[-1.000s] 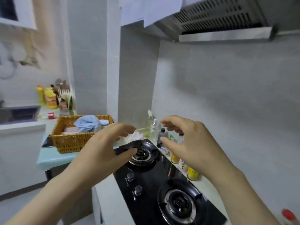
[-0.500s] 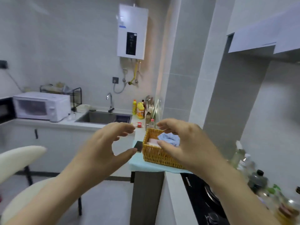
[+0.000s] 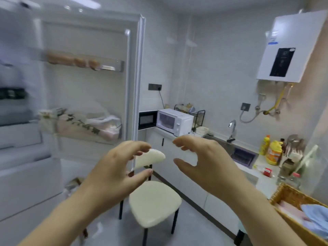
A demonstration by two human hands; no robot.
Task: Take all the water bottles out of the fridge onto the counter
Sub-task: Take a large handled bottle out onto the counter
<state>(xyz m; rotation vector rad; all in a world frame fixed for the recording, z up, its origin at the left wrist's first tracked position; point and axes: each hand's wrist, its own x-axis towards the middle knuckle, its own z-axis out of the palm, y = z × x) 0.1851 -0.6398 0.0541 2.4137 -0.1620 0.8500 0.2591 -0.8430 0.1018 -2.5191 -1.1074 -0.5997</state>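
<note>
- Pale grey tiled wall (image 3: pixel 213 68) all round, softly lit.
- Glossy grey floor (image 3: pixel 191 219) below.
- Cream padded chair with black legs (image 3: pixel 154 205) standing mid-room.
- White box-shaped water heater (image 3: pixel 291 47) up on the wall.

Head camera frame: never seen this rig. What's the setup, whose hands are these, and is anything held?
There is no robot here. A person wears one wide-angle camera on the head, and it looks forward and down, so you see the room as they do, with their own arms coming in from the bottom.

The left hand and right hand are raised in front, fingers loosely curved. Neither holds anything.

On the left is the fridge with its door swung open; the inside is too blurred to pick out water bottles. A chair stands on the floor ahead.

Along the far wall, the counter carries a microwave, a sink, yellow bottles and, nearest on the right, a wicker basket.
</note>
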